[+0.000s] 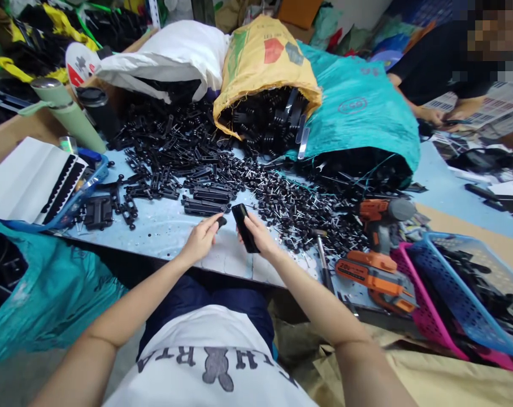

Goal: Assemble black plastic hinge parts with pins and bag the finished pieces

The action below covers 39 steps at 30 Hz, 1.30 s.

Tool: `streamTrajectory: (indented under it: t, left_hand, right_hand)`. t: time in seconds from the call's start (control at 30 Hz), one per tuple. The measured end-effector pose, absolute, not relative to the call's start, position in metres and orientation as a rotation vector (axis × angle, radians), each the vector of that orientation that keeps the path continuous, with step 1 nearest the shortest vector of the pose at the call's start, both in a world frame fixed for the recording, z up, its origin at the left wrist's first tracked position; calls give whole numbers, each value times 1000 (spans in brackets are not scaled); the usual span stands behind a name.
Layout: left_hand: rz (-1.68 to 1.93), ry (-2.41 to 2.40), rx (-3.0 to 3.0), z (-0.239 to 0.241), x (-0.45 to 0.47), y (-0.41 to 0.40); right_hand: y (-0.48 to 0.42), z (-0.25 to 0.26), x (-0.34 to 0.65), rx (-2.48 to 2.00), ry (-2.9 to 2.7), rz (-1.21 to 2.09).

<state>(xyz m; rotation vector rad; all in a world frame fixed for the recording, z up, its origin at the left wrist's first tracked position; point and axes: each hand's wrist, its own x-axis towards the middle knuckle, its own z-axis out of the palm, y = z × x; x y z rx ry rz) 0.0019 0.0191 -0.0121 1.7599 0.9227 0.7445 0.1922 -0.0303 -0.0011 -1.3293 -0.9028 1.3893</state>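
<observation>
Above the table's front edge, my left hand [200,239] pinches a small black part [221,222] between thumb and fingers; its exact kind is not clear. My right hand [260,234] is wrapped round a flat, oblong black plastic piece [245,228], held upright and slightly tilted. The two pieces are apart, a short gap between them. Just beyond my hands lie several stacked long black parts [208,199]. Past my right hand spreads a heap of small black knobs with metal pins [288,200].
Sacks in white [167,53], yellow [267,62] and teal [353,107] spill black parts. On the right are a hammer [323,257], an orange cordless drill [377,265] and a blue basket [464,288]. A green bottle [70,116] stands left. A co-worker [443,68] sits at the far right.
</observation>
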Motion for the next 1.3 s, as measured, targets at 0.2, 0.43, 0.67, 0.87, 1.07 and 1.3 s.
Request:
streamTrajectory:
  t: [0.2,0.43,0.67,0.87,1.07,1.3]
  left_hand:
    - [954,966,1896,0,14,2]
    - [938,956,2105,6,9,-5]
    - [1423,1107,1871,9,37,-22]
    - [1213,1087,1811,-5,30,-2]
    - [997,1189,1467,-73,5,-10]
    - [852,1188,1481,-81,-20,-24]
  right_hand:
    - [-48,-13,168,-1263,-1067,1245]
    - [-54,-1,195,-1368,-1586,970]
    - [-58,-8,143,-1336,-1394,646]
    - [-48,-20,142,-1447,-1501,692]
    - [21,-13,262,-1818,-1709,153]
    - [88,29,423,-2331,-557,-115]
